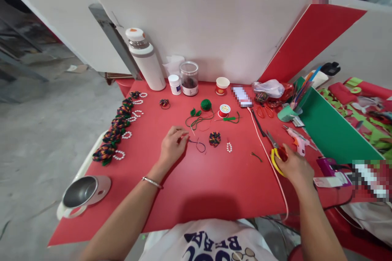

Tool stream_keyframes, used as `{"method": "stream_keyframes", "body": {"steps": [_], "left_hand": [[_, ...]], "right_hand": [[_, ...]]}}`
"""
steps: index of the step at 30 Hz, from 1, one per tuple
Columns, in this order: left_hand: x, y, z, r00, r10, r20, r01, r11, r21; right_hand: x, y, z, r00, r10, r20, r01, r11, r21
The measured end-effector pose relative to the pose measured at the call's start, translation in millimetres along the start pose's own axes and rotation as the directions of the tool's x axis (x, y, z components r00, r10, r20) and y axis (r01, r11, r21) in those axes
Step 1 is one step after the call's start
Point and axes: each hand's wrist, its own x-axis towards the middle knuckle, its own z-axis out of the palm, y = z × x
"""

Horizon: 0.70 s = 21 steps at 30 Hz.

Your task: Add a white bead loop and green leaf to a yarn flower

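Observation:
My left hand point(175, 145) is over the red table, its thumb and fingers pinched together at the end of a dark yarn strand point(200, 147) that loops on the surface. Close to those fingertips lies a thin needle-like stick point(192, 130). At the right, my right hand point(295, 168) grips the yellow handles of a pair of scissors point(275, 147), blades pointing away from me. Between the hands are a multicoloured crocheted flower point(214, 139), a small loop of white beads point(229, 147) and a short green yarn scrap point(256, 157).
Several crocheted pieces with bead loops point(113, 135) line the left edge, above a metal mug point(87, 191). Behind are a green yarn ball point(206, 105), thread spool point(224, 110), paper cup point(222, 86), jar point(189, 79) and flask point(147, 63). A glue gun point(300, 140) and white cable point(266, 153) lie right.

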Motion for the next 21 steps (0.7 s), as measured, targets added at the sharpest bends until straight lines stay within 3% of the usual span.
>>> {"method": "stream_keyframes", "body": {"steps": [3, 5, 7, 9, 13, 16, 18, 21], "left_hand": [[-4, -4, -0.5, 0.982, 0.006, 0.189, -0.037, 0.987, 0.159], [-4, -3, -0.4, 0.967, 0.005, 0.256, -0.066, 0.971, 0.23], [-4, -1, -0.7, 0.96, 0.004, 0.278, -0.076, 0.966, 0.249], [-6, 1, -1.4, 0.959, 0.003, 0.283, -0.073, 0.969, 0.237], [-15, 4, -2.9, 0.963, -0.011, 0.27, -0.054, 0.971, 0.233], [-23, 7, -3.2, 0.962, -0.031, 0.272, -0.039, 0.968, 0.246], [-27, 8, -3.1, 0.962, -0.026, 0.271, -0.042, 0.97, 0.241], [-30, 6, -3.1, 0.968, -0.003, 0.251, -0.052, 0.976, 0.213]], "right_hand": [[-6, -16, -10, 0.982, -0.089, -0.165, 0.088, 0.996, -0.013], [-13, -41, -21, 0.966, -0.189, -0.178, 0.218, 0.963, 0.16], [-20, -76, -31, 0.93, -0.35, -0.113, 0.364, 0.828, 0.427], [-25, -119, -40, 0.85, -0.525, -0.044, 0.448, 0.676, 0.584], [-20, -212, -52, 0.732, -0.681, -0.018, 0.604, 0.637, 0.479], [-11, -269, -55, 0.691, -0.71, 0.136, 0.656, 0.695, 0.294], [-6, -295, -55, 0.663, -0.719, 0.211, 0.683, 0.695, 0.223], [-2, -312, -52, 0.648, -0.725, 0.234, 0.698, 0.688, 0.2]]}}
